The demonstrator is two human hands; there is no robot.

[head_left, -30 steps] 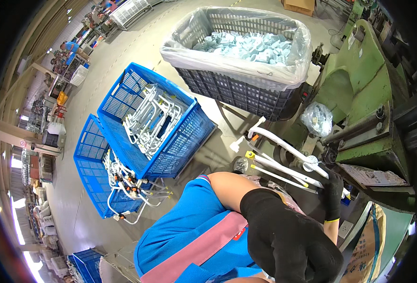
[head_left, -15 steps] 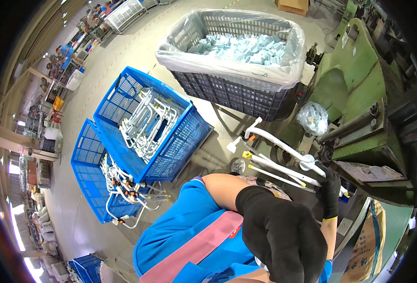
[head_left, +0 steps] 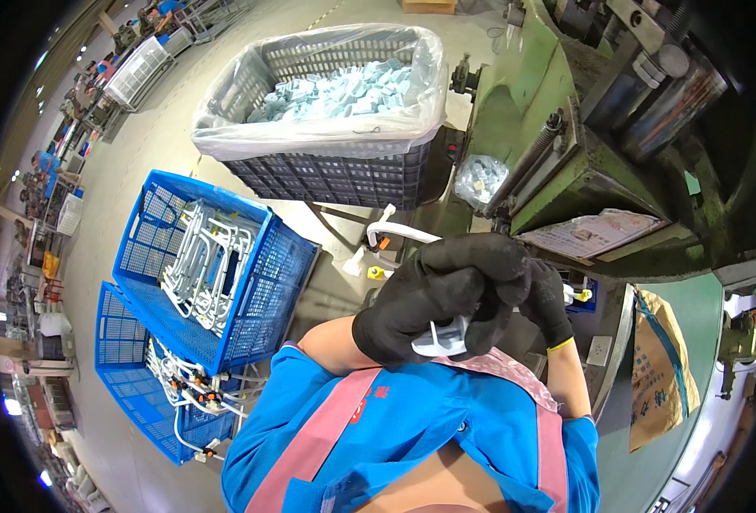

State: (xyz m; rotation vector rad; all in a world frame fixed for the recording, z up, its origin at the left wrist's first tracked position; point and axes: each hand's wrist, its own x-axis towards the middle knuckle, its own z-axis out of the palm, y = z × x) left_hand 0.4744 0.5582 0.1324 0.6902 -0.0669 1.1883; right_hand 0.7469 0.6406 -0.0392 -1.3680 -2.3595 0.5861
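My left hand [head_left: 446, 299], in a black glove, is raised close in front of my chest, with its fingers curled round a small pale plastic piece [head_left: 442, 339]. Just beyond it, my gloved right hand [head_left: 547, 301] is closed on white bent tubes [head_left: 408, 231], partly hidden behind the left hand. One end of the tubes shows beyond my left hand, with white, orange and yellow fittings. A yellow tip [head_left: 581, 296] sticks out past my right hand.
A lined dark crate [head_left: 335, 175] of pale blue pieces stands ahead. Two blue crates [head_left: 262, 282] of white tube parts are at left. A green machine [head_left: 523, 94] with a hanging bag of pieces [head_left: 481, 179] is ahead right. A brown sack [head_left: 658, 376] lies on the green bench.
My left hand has moved up and forward from close to the camera, and the pale piece now shows in it. My right hand remains by the tubes. The whole view has turned to the right.
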